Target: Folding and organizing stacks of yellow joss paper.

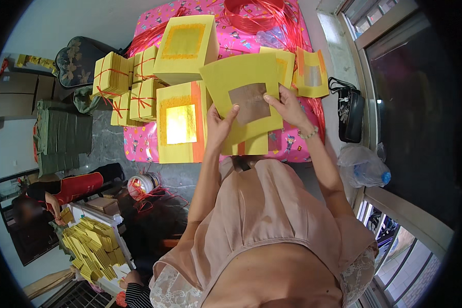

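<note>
In front of me I hold up a yellow joss paper sheet (218, 87) with a dull silver square at its middle. My left hand (219, 126) grips its left side, thumb on the face. My right hand (287, 107) pinches the right side, thumb at the edge of the silver square. Whether it is one sheet or a few together, I cannot tell. Just left of it stands a stack of joss paper (162, 141) with a shiny gold square and an orange stripe. Below the held sheet, more yellow paper (255, 145) lies partly hidden.
A tall yellow paper stack (209, 49) and red-tied bundles (109, 76) stand on the pink table cover (141, 138). Red strapping (254, 15) coils at the back. A black bag (350, 115) lies right. At lower left, other people work beside a table of yellow bundles (90, 246).
</note>
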`<state>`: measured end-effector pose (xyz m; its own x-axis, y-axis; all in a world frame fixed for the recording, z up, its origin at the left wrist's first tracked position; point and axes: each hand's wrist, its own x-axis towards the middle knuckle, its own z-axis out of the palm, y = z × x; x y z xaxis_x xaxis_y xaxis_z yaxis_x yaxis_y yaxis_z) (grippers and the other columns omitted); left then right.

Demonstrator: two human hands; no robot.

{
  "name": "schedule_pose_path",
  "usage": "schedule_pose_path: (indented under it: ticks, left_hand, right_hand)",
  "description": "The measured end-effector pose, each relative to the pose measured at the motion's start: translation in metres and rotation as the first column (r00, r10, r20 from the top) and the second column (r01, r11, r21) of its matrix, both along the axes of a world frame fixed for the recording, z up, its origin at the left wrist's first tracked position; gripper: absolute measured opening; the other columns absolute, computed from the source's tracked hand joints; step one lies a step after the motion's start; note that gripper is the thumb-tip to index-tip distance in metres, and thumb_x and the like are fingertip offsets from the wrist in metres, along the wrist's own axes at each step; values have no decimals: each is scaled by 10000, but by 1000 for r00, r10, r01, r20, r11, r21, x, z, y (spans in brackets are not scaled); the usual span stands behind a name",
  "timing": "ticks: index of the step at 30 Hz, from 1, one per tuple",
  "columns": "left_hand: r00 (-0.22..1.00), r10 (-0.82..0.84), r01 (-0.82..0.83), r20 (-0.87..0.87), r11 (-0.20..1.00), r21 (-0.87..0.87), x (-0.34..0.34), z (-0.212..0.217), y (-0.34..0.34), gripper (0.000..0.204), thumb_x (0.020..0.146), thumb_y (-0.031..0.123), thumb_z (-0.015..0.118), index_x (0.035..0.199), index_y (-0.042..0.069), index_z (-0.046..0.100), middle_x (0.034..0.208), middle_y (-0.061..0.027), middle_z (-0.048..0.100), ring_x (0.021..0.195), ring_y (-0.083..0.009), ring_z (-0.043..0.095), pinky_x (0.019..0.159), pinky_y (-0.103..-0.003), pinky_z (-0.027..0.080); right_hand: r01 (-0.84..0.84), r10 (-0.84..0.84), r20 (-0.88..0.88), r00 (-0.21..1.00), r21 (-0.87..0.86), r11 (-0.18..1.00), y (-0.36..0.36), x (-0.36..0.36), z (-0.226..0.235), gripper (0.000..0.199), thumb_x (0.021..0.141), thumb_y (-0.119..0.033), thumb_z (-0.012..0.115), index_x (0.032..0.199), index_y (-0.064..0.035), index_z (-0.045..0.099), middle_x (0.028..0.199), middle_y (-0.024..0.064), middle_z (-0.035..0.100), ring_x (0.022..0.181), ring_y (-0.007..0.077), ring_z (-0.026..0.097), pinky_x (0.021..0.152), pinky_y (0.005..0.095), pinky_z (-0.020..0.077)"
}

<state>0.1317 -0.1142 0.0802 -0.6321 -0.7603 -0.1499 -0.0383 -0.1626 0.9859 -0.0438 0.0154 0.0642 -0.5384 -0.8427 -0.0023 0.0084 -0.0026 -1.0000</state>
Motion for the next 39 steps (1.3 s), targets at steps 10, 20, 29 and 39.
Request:
schedule_pose_path:
  ticks: [10,20,29,39]
  left_hand:
    - [985,-130,171,-112,816,553,2,25,-12,291,815,100,733,1072,44,609,954,-39,657,839,-126,634,738,-295,538]
    - [970,-34,212,-240,597,774,2,16,-14,383,829,17,659,1193,6,540,1063,-106,641,900,-211,663,778,-348,583]
    - [963,-123,270,-241,449,852,-2,11,0,338,856,23,617,1175,-49,531,1064,-147,638,909,-235,668,776,-367,590]
    - [916,52,289,-397,600,746,11,5,-6,455,889,271,551,1274,32,510,1219,-113,578,1152,-240,550,980,-406,458]
  right_hand:
    - [-207,200,318,927,-11,978,17,-6,43,325,918,-114,618,1222,-35,535,965,-44,609,901,40,558,822,219,458]
    - [-98,147,419,896,-136,986,33,-12,58,408,930,-108,571,1324,-76,471,1272,68,481,1134,142,513,940,301,447]
    - [-228,202,-488,849,6,974,33,-20,56,435,774,40,665,1177,-115,616,1200,67,502,1198,244,481,955,293,428]
    - [-197,204,120,972,-67,978,35,-17,58,219,877,-55,651,1087,1,625,918,0,635,778,60,593,653,237,514]
